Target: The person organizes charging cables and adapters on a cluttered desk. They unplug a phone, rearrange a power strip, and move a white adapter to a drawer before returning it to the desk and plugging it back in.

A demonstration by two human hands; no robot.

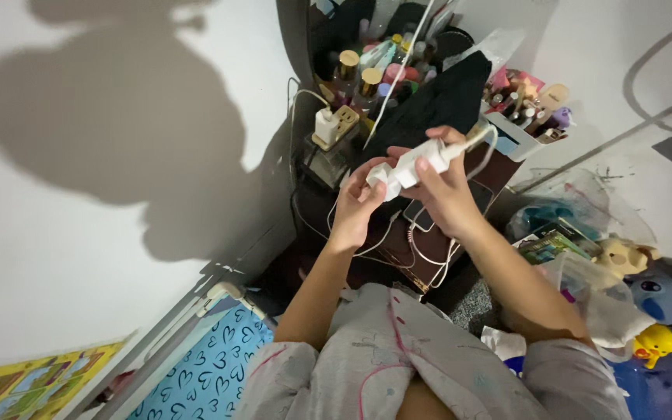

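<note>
Grey printed fabric of the person's top (398, 365) fills the near edge, with blue heart-patterned cloth (211, 365) just beside it on the left. Both forearms reach forward and the hands meet close together above a dark brown side table (480, 183). Between them lies a white plastic charger block with its white cable (407, 165): the left hand (355, 204) pinches its lower end with bent fingers, while the right hand (445, 194) grips its upper part, thumb on top. White cable loops hang below the hands. Beyond, a white plug adapter (327, 124) sits in a beige socket, then a black cloth (437, 97) and crowded cosmetic bottles (371, 66). Soft toys (624, 257) lie at the right.
</note>
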